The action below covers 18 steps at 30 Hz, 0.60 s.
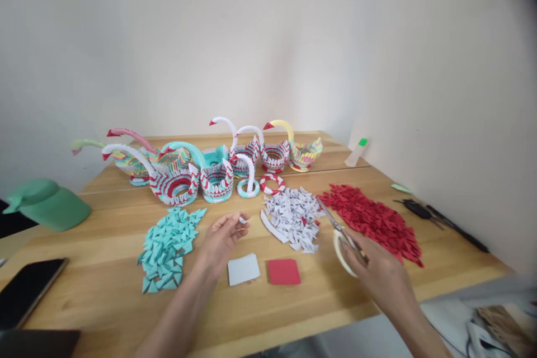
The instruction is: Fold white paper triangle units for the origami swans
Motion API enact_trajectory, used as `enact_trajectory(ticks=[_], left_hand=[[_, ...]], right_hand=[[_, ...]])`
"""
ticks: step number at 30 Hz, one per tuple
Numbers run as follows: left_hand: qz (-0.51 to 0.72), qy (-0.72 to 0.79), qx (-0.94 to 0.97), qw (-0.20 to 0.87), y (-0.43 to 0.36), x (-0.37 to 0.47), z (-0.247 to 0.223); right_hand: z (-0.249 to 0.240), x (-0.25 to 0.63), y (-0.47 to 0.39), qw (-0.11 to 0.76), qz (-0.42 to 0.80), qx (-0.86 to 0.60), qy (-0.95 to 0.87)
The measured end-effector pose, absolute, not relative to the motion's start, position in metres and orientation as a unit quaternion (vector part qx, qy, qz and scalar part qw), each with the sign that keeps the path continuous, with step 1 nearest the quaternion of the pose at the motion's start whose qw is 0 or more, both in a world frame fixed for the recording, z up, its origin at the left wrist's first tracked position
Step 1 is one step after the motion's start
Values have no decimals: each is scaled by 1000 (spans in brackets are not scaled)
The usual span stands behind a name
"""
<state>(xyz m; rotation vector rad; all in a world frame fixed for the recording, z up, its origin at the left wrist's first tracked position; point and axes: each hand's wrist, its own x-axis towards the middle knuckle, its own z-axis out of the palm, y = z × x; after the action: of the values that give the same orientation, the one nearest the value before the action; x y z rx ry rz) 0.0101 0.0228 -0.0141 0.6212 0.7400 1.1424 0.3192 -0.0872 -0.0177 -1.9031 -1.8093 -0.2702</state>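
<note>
At the near left of the wooden table (260,316) lies a phone (31,291), its screen dark. My right hand (381,271) is closed around the handle end of a pair of scissors (337,225), the blades slanting forward and to the left; a pale loop shows beneath my fingers. A white stack of paper (244,269) and a red stack of paper (284,272) lie side by side between my forearms, a little apart. Just beyond the white one, my left hand (223,238) is raised, thumb and fingertips together on a small white piece (242,220) — too small for me to make out its folds.

To the left of that hand spreads a heap of teal triangles (168,249); to its right, a heap of white triangles (293,215) with a few red bits among them, then a heap of red triangles (373,221). A green jug (50,207) stands at far left. Past the heaps lie a red-and-white ring (263,183) and, beside it, a blue-and-white ring (240,189) with a white neck rising from it. Behind — paper swans (157,182) gathered in a group, and a green-capped bottle (356,155) near the wall (268,39).
</note>
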Motion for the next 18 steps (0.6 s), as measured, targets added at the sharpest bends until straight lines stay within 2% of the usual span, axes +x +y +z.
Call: enact_trajectory(ticks=[5,10,18], left_hand=[[496,363,355,705,23,8,-19],[453,427,508,595,26,3,-9],[313,496,726,360,22,-8,9]], right_hand=[[-43,364,-92,177,-132,-714,-664],[-24,351,-73,180,-165,-683,-688],[-11,328,-11,142,-4,-588,-797]])
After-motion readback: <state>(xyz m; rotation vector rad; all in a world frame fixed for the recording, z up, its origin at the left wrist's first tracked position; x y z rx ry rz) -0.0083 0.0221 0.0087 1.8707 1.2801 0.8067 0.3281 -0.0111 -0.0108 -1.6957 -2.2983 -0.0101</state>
